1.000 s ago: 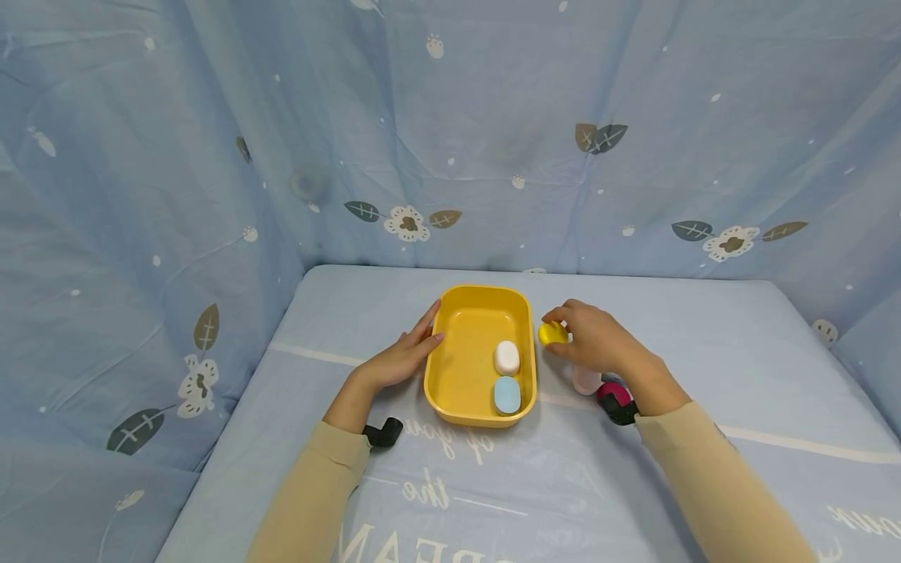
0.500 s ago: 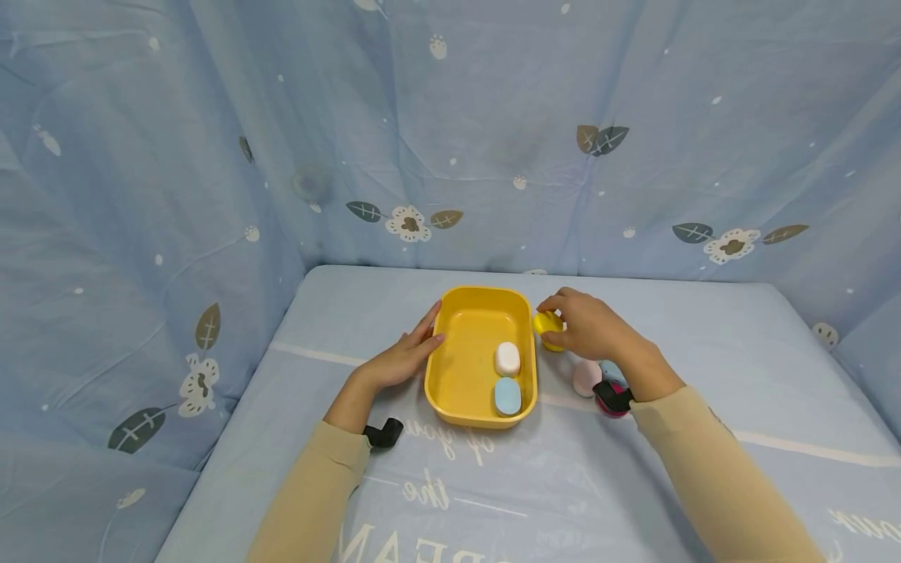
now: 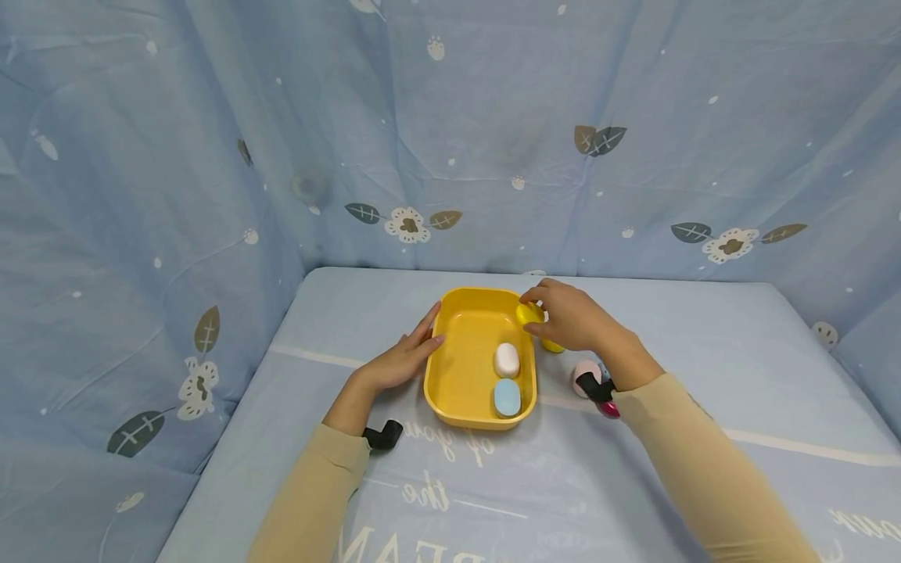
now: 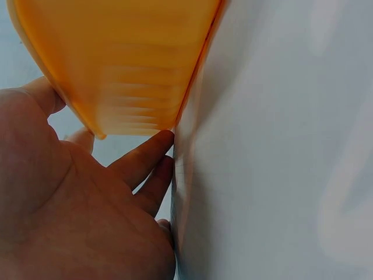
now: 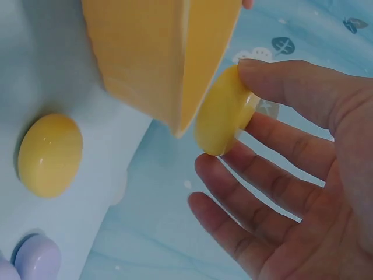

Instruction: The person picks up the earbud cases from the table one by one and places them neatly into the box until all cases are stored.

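In the head view, a yellow rectangular tub (image 3: 457, 352) holds a white oval piece (image 3: 507, 360) and a light blue oval piece (image 3: 507, 397) along its right side. My left hand (image 3: 396, 361) rests against the tub's left wall, fingers mostly straight, thumb at the rim. My right hand (image 3: 572, 314) pinches a smooth yellow oval piece (image 5: 220, 114) between thumb and fingers, over the tub's right rim near its far corner. A second yellow oval piece (image 5: 51, 156) lies on the table just outside the tub, partly hidden by the right hand in the head view.
Below the right wrist lie a pale pink piece (image 3: 581, 374), a crimson piece (image 3: 611, 410) and a bluish one, partly covered by the black wrist mount (image 3: 595, 388). The table (image 3: 704, 352) has a pale blue cloth, with a patterned blue curtain (image 3: 493, 141) behind it.
My right hand has moved left and away from me, carrying the yellow oval piece from beside the tub to over its rim. A second yellow piece is uncovered. My left hand stays put.
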A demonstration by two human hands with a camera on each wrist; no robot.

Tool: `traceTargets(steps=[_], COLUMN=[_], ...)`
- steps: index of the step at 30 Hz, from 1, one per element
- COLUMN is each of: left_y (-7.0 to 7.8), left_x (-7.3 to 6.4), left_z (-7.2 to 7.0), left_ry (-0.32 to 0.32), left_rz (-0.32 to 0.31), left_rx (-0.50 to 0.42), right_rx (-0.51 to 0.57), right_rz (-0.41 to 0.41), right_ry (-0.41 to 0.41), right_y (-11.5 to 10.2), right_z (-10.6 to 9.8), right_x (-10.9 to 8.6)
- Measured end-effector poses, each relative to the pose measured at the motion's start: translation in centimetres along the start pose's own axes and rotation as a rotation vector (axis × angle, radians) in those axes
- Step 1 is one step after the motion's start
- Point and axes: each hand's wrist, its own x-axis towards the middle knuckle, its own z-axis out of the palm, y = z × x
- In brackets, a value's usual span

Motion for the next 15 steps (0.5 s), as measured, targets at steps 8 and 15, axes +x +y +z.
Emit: traceTargets(steps=[8,15], left_y=[0.1,0.1], left_x=[-0.1,-0.1], left_z=[0.0,0.1], left_ry=[-0.004,-0.005], left_rz=[0.008,-0.011], left_rx=[0.004,-0.004], right_rx=[0.027,0.035], right_rz=[-0.003,-0.036], right_ry=[0.004,0.015], right_y=[-0.4,-0.5], right_z=[0.4,0.9], right_x=[0.9,1.5])
